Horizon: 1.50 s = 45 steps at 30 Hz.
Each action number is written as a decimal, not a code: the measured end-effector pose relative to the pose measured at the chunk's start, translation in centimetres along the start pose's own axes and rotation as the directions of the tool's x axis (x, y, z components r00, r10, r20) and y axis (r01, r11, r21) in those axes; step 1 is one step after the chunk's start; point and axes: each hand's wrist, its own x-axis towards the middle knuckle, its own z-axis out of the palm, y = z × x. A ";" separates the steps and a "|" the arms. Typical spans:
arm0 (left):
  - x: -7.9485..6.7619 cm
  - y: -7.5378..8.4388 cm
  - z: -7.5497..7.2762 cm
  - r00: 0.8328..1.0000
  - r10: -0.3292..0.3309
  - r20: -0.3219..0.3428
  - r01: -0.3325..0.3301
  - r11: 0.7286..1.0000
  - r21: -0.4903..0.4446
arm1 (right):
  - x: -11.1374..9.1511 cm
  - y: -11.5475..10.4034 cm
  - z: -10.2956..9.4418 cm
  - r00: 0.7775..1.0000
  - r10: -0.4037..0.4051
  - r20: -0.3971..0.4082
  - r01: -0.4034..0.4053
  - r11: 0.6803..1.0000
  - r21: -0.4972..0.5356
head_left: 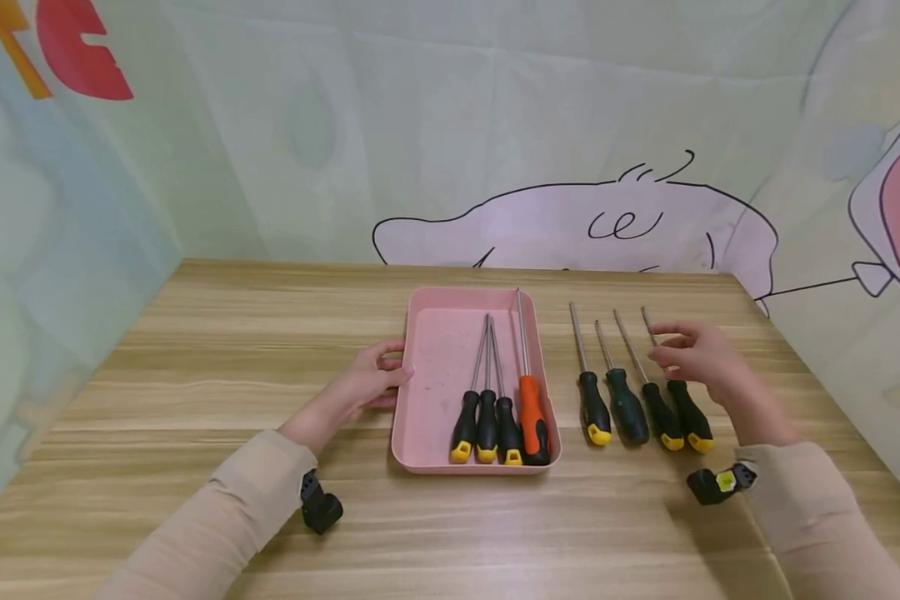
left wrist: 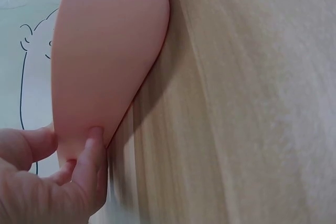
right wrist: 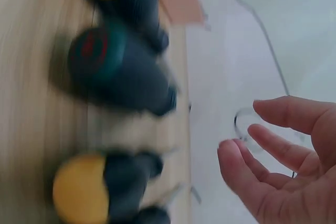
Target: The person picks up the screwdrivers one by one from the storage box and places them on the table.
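My left hand (head_left: pixel 378 375) holds the left wall of a shallow pink tray (head_left: pixel 435 367), thumb at the rim and fingers against the outer side. In the left wrist view its fingertips press the tray's wall (left wrist: pixel 105 51). Inside the tray lie an orange-handled screwdriver (head_left: pixel 529 412) and three screwdrivers with black and yellow handles (head_left: pixel 487 425). My right hand (head_left: pixel 693 354) hovers over the shaft of the rightmost screwdriver (head_left: pixel 688 417) of a row, fingers loosely bent and apart, holding nothing. In the right wrist view the handles, one dark green (right wrist: pixel 126 72), are blurred.
Right of the tray, other screwdrivers lie side by side: one black and yellow (head_left: pixel 593 408), one dark green (head_left: pixel 627 408), another black and yellow (head_left: pixel 661 417). They rest on a wooden table (head_left: pixel 232 358). A printed cloth (head_left: pixel 270 125) hangs behind the table's far edge.
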 end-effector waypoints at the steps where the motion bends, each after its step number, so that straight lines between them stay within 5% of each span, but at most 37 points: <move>1: 0.0 0.0 0.0 1.000 0.001 0.000 -0.001 1.000 0.000 | 0.0 -0.5 0.4 1.000 -0.008 0.019 0.008 1.000 0.011; 9: 0.0 -0.1 0.0 1.000 0.007 -0.002 -0.007 1.000 0.002 | 0.1 -3.2 3.6 0.984 -0.059 0.168 0.036 0.990 0.138; 20: -0.4 0.1 0.0 1.000 0.013 0.008 -0.013 1.000 -0.007 | 0.2 -4.0 7.5 0.954 -0.059 0.293 -0.021 0.965 0.261; 32: -0.3 0.1 0.1 1.000 0.009 0.013 -0.009 1.000 -0.020 | 0.2 -4.0 10.1 0.942 -0.013 0.337 -0.091 0.952 0.291; 45: 0.0 0.0 0.3 0.999 0.004 -0.033 -0.002 0.998 0.058 | 0.1 -4.7 10.3 0.938 0.048 0.342 -0.168 0.929 0.330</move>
